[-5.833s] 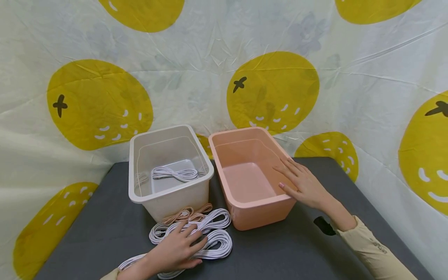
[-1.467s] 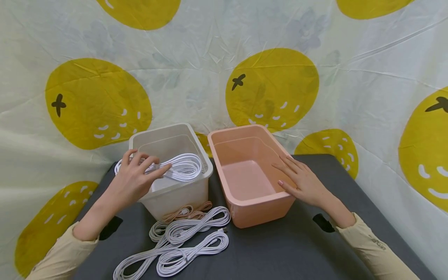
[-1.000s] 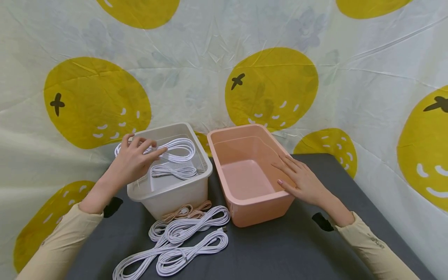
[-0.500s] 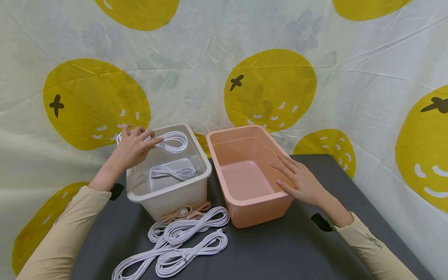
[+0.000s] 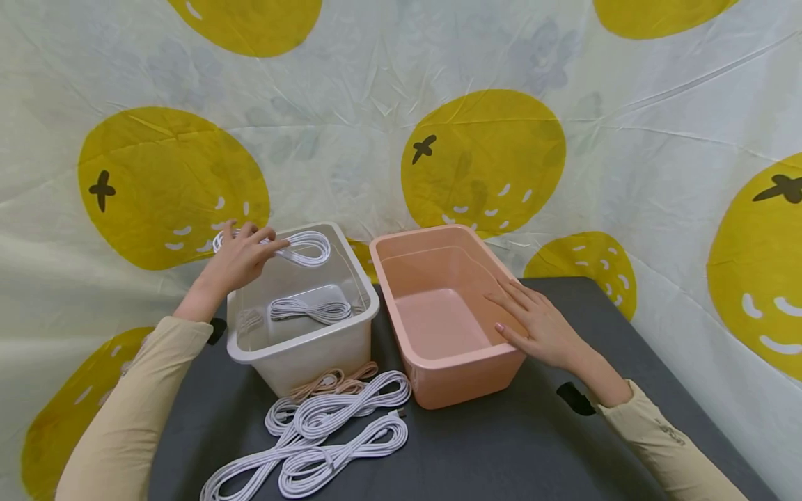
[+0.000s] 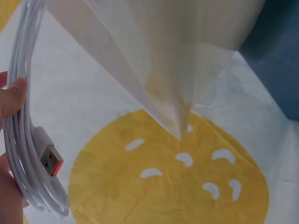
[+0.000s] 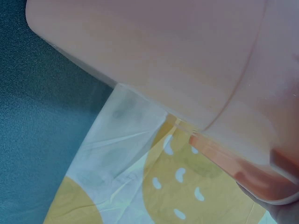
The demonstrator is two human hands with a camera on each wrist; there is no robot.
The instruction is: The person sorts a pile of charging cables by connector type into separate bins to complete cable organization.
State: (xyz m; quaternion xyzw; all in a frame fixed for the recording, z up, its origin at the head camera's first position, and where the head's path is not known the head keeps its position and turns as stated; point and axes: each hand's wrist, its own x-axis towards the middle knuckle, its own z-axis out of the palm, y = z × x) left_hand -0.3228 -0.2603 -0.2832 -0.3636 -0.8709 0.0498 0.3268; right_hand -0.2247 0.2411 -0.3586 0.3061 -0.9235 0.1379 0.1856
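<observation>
My left hand [image 5: 241,259] grips a coiled white USB cable [image 5: 307,248] above the back left part of the off-white bin [image 5: 301,344]. In the left wrist view, fingers hold the cable [image 6: 21,135] and its plug with an orange-red inside points outward. Inside that bin lies another bundled white cable [image 5: 310,310]. My right hand [image 5: 541,327] rests over the right rim of the pink bin [image 5: 464,379], fingers fairly straight along its inner wall. Only part of the right hand shows at the corner of the right wrist view, by the pink bin's rim [image 7: 275,198].
In front of the off-white bin lie several coiled white cables [image 5: 341,452] and a peach-coloured cable [image 5: 335,381] against its base. Both bins stand side by side on a dark table [image 5: 476,459]. A fruit-print cloth [image 5: 351,160] hangs behind.
From the pile in front, my left hand has picked up a coiled white cable and carried it over the off-white bin, lately drifting back and away. My right hand stays on the pink bin.
</observation>
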